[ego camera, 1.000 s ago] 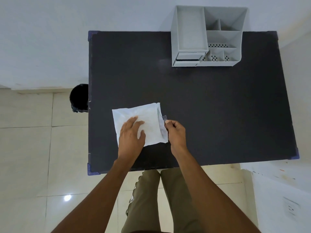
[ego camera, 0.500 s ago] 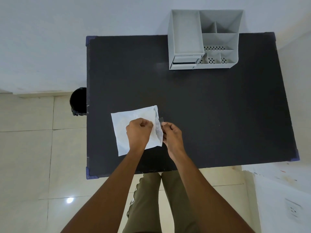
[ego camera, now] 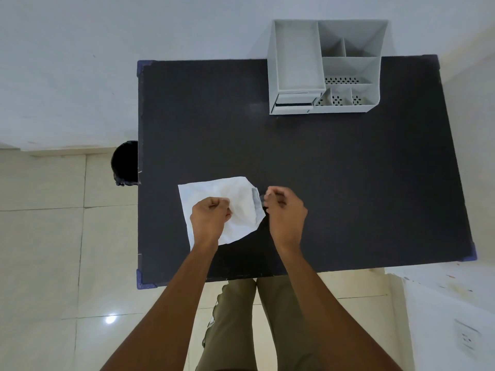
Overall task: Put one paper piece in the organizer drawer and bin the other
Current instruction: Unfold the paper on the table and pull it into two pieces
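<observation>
Counter (ego camera: 321, 183): black top, fills the middle of the frame; blue caps at its corners; white wall along the top edge.
Paper (ego camera: 241, 199): one white, creased sheet, lower left of the counter, lying on the top with its right edge lifted and curled. No second piece seen apart from it.
Left hand (ego camera: 210, 219): fist closed, knuckles up, bunching the paper near the sheet's middle; paper shows on three sides of the fist.
Right hand (ego camera: 285, 210): fingers curled shut, pinching the paper's right edge at the fingertips; a grey fold of the sheet sits just left of them. The hand is blurred, so the exact pinch is hard to read.
Hands, relation: side by side, near each other, apart, the raised right strip of paper between them.
Organizer (ego camera: 325, 68): pale grey, upper right of the frame, at the counter's far edge against the wall. Long open tray on its left, smaller compartments on its right, some with perforated floors.
Drawer (ego camera: 294, 99): low in the organizer's front left, below the long tray; dark gap along its face, looks slightly pulled out; contents cannot be told.
Bin (ego camera: 125, 163): black, round, on the tiled floor at mid left, just beside the counter's left edge, partly hidden by it.
</observation>
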